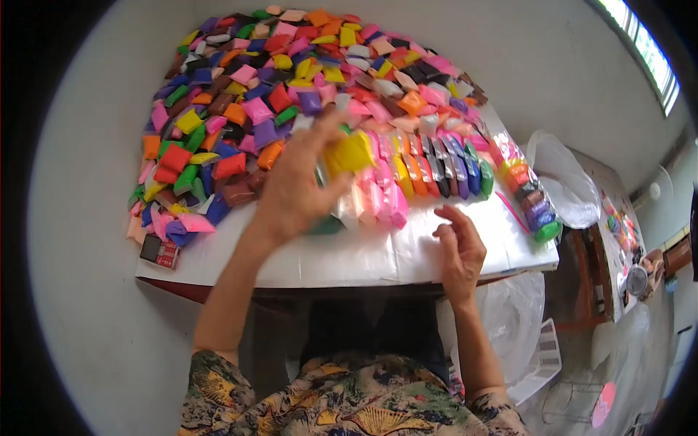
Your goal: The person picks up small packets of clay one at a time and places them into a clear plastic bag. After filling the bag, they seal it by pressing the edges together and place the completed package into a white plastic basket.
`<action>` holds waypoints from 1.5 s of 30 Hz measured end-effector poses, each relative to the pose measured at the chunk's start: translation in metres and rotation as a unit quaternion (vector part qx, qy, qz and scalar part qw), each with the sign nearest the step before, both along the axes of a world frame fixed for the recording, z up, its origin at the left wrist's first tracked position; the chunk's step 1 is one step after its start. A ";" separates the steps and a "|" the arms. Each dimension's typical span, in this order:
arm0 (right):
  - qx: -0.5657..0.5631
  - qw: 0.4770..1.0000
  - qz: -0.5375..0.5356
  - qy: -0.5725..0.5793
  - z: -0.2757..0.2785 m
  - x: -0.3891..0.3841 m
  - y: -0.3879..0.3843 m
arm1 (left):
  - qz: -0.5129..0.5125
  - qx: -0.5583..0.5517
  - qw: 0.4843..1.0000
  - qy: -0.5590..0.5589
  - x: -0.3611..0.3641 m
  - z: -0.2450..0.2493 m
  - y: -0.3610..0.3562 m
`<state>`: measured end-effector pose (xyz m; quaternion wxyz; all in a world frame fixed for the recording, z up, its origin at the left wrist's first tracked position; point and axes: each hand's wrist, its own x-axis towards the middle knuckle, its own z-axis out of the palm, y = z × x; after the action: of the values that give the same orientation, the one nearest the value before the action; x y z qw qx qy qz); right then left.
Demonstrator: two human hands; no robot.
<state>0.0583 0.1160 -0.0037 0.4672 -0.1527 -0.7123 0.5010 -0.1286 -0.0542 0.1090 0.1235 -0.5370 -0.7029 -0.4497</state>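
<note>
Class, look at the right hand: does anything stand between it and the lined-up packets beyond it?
Nothing visible does. Only bare white tabletop shows between the right hand and the lined-up packets. The left hand, with a yellow packet, is off to the left.

Leafy, fan-patterned short sleeves [218, 389]

At the upper right of the frame we see a window [640, 51] in a pale wall [538, 65]. Below, at the right, we see a second table [609, 265]; at the lower right, a pink disc [603, 405] and a white crate [544, 360].
</note>
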 end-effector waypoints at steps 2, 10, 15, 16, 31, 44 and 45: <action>-0.058 0.997 0.031 0.031 0.010 0.008 0.000 | -0.076 -0.014 0.996 0.049 0.046 -0.016 -0.001; 0.017 0.999 -0.046 -0.016 0.002 0.056 0.019 | -0.241 -0.097 0.964 0.054 0.098 -0.082 0.080; 0.234 0.967 -0.034 -0.095 0.002 0.071 0.023 | -0.169 -0.047 0.976 0.130 0.097 -0.096 0.091; 0.251 0.961 -0.037 -0.107 0.003 0.074 0.025 | -0.143 -0.034 0.983 0.111 0.100 -0.098 0.086; 0.420 0.863 0.033 -0.280 0.007 0.062 0.013 | -0.078 0.061 0.995 -0.023 0.114 -0.109 0.063; 0.273 0.929 -0.112 -0.222 0.007 0.089 0.010 | -0.031 -0.013 0.999 0.028 0.125 -0.104 0.047; 0.304 0.914 -0.126 -0.236 0.005 0.090 0.011 | -0.030 -0.027 0.998 0.044 0.125 -0.105 0.049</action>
<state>0.1484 0.1274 0.0015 0.3690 -0.2052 -0.8946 0.1465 -0.0033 -0.0055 0.0041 0.1267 -0.5802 -0.6924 -0.4098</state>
